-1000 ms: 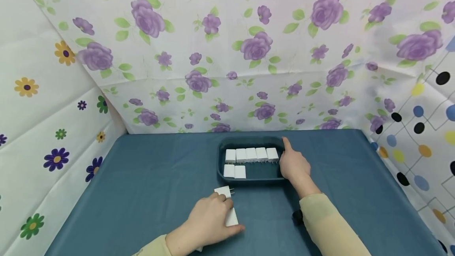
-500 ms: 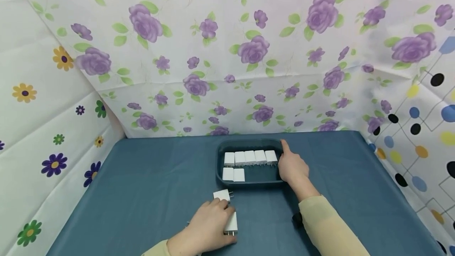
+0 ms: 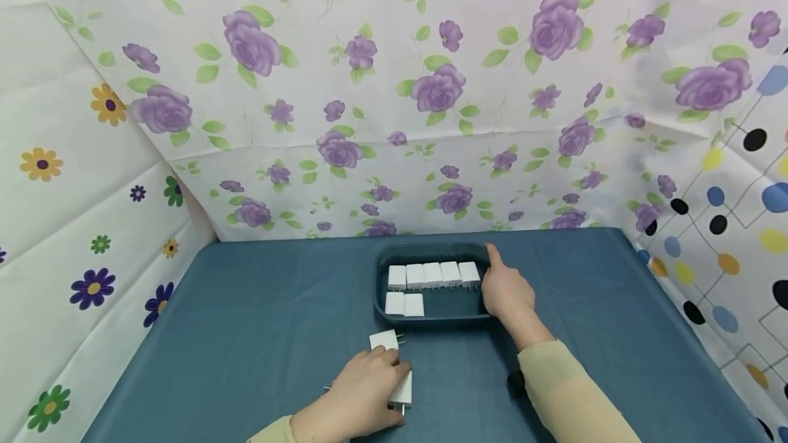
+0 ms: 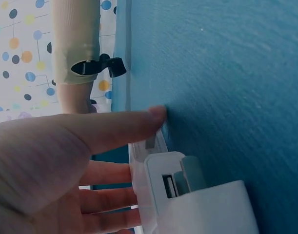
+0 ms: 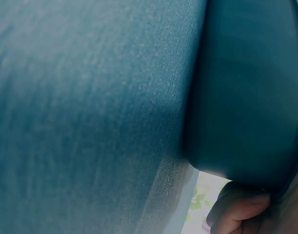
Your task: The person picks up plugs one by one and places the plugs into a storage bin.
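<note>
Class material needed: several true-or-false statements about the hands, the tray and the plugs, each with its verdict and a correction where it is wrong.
1. The tray holds seven white plugs. True.
2. Those plugs form one single row. False: they form two rows, five at the back and two at the front.
3. The right hand is at the tray's right end. True.
4. The left hand touches a plug outside the tray. True.
5. Every plug in view is inside the tray. False: some lie on the table, by the left hand.
6. The tray is bright red. False: it is dark blue.
</note>
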Demonstrator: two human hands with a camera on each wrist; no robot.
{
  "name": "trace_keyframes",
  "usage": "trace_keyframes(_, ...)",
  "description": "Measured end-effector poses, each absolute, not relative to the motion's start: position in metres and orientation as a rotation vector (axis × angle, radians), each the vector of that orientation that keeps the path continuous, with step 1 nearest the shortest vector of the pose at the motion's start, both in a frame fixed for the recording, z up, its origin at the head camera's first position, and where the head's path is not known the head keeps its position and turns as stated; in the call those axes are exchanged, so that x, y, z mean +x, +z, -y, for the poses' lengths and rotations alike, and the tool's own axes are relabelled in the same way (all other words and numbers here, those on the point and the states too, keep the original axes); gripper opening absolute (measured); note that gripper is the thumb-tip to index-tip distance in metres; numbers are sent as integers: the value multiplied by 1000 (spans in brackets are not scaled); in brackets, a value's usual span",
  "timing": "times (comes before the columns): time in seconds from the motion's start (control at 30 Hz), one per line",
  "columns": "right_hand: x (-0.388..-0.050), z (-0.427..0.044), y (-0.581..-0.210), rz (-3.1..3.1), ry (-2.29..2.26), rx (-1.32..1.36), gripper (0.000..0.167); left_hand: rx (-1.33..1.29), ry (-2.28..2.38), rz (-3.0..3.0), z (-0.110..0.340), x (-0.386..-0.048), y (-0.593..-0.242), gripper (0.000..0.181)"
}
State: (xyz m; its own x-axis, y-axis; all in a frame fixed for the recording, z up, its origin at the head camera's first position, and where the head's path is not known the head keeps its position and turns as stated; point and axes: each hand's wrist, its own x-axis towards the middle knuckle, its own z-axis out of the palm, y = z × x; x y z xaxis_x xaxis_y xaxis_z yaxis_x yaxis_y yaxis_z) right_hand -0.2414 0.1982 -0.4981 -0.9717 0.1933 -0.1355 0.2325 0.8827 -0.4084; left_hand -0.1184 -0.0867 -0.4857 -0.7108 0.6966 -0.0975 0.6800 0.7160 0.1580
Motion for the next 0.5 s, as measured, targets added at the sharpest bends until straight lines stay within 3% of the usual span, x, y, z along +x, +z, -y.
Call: trace_keyframes(0.5, -242, -197, -496, -2948, -649, 350, 59, 1194, 357, -2766, 88, -124, -487, 48)
